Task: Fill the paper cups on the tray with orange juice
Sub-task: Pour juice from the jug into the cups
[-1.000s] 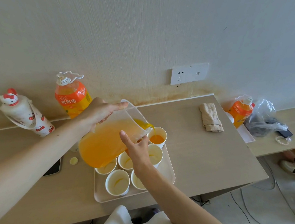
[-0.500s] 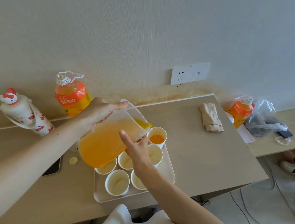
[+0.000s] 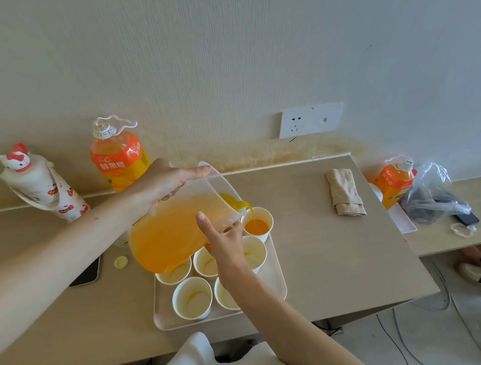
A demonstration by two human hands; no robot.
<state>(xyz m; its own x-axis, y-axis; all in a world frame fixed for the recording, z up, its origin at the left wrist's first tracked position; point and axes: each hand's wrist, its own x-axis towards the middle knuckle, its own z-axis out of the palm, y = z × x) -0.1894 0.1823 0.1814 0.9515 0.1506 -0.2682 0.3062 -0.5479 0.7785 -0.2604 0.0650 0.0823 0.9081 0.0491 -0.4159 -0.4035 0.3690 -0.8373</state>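
Note:
A clear plastic pitcher [image 3: 172,234] full of orange juice is tilted over a white tray [image 3: 278,275] holding several paper cups. My left hand [image 3: 166,182] grips the pitcher's handle near its rim. My right hand [image 3: 221,240] presses against the pitcher's front side, fingers spread, steadying it. A stream of juice runs from the spout into the far cup [image 3: 257,223], which holds orange juice. The other cups, such as the near one [image 3: 192,297], show only traces of juice. Part of the tray's cups is hidden under the pitcher and my right wrist.
An orange juice bottle [image 3: 116,158] and a white cat-topped bottle [image 3: 39,185] stand at the wall on the left. A phone [image 3: 87,274] and a small yellow cap [image 3: 121,261] lie left of the tray. A folded cloth [image 3: 345,192], another juice bottle [image 3: 394,180] and a plastic bag [image 3: 434,194] are at right.
The juice level in the far cup has risen a little. The pitcher and both hands have barely shifted.

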